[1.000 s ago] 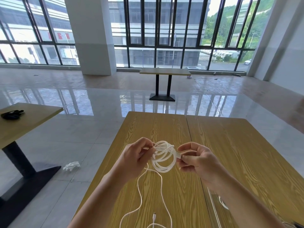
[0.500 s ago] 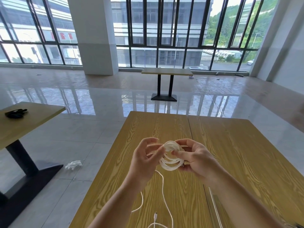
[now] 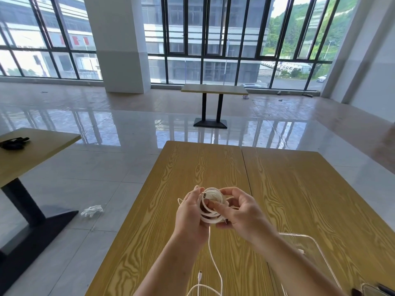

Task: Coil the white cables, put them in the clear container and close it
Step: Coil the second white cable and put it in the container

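- Both hands have come closer together since a second ago: the left hand (image 3: pixel 190 212) and the right hand (image 3: pixel 239 212) now press the white cable coil (image 3: pixel 210 207) between them, low in the middle of the frame.
- Before, the loops were wide and open; now they are a small tight bundle, fingers of both hands curled round it.
- One loose tail (image 3: pixel 213 263) hangs down to the tabletop (image 3: pixel 192 167), where a connector (image 3: pixel 200 273) lies.
- I judge the coiling is nearly finished, only the tail remains.
- At lower right, the clear container (image 3: pixel 316 248) has come into view, near the right forearm; whether it is open I cannot tell.
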Available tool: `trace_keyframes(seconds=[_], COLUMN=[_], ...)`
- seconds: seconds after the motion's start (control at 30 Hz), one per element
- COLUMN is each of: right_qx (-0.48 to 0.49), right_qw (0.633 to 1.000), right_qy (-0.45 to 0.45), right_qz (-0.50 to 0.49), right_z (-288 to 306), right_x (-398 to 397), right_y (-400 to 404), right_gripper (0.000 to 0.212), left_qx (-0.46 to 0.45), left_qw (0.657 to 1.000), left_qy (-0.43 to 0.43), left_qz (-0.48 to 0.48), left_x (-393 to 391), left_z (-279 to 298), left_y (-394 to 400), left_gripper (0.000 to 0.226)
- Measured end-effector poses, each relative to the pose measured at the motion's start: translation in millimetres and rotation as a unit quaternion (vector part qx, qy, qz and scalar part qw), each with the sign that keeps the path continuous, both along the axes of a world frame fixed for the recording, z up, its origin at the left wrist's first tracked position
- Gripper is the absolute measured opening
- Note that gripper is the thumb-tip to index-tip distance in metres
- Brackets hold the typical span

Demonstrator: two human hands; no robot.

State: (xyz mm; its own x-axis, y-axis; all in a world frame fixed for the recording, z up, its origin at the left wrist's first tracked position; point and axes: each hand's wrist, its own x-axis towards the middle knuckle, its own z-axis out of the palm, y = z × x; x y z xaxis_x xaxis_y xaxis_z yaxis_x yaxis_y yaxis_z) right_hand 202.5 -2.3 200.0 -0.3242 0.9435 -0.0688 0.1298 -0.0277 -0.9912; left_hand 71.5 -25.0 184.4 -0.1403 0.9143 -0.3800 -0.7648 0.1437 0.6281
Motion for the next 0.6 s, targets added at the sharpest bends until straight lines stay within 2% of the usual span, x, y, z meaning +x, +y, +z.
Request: trace_keyframes(seconds=[0.2, 0.27, 0.47, 0.6], right_qx=[0.015, 0.007, 0.005, 0.006], right_qw=[1.0, 1.0, 0.998, 0.997], right_qy=[-0.016, 0.003, 0.01, 0.014], right_qz=[0.019, 0.028, 0.066, 0.071], right_z=[-3, -3, -4, -4], right_x=[-1, -1, -2, 1], right_y=[-7, -9, -13, -13], right_gripper=[0.017, 0.013, 0.019, 0.013], left_qx=[0.002, 0.0, -0.049, -0.045], left_qw=[0.999, 0.999, 0.996, 0.997], left_qy=[0.027, 0.028, 0.045, 0.039], left_qz=[0.027, 0.032, 0.058, 0.053], left_x=[-5, -7, -9, -10], left_z=[3, 4, 7, 8], left_y=[1, 1, 4, 2], left_gripper=[0.021, 0.019, 0.02, 0.02])
